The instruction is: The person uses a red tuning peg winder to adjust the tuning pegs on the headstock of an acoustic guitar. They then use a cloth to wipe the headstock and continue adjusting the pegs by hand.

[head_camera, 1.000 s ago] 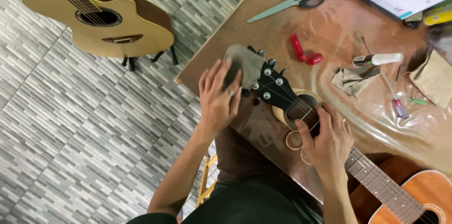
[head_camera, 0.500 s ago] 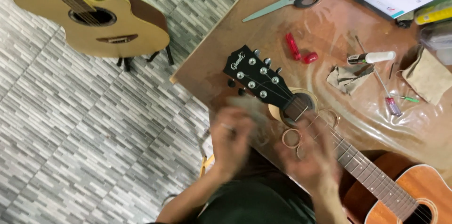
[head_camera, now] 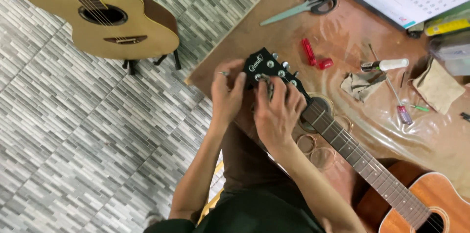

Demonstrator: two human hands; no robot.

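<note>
Both hands had come back up onto the black headstock since half a second earlier, when they were blurred and lower, clear of it. That headstock served as the landmark: it lay flat on the brown worktop near its front corner, tuner posts facing up, so the pegs could be reached from both edges.

Left hand wrapped the headstock's near edge, fingers curled shut around it, apparently to steady it. Right hand lay over the headstock's face and nut end, fingertips pinched on something small and pale by the posts; whether it was a string end or a cloth could not be told.

Beyond the headstock lay a red clip-like tool, farther off grey-handled scissors. Loose coiled strings sat just beside the neck. Away from the headstock, a second guitar stood on the tiled floor.
</note>
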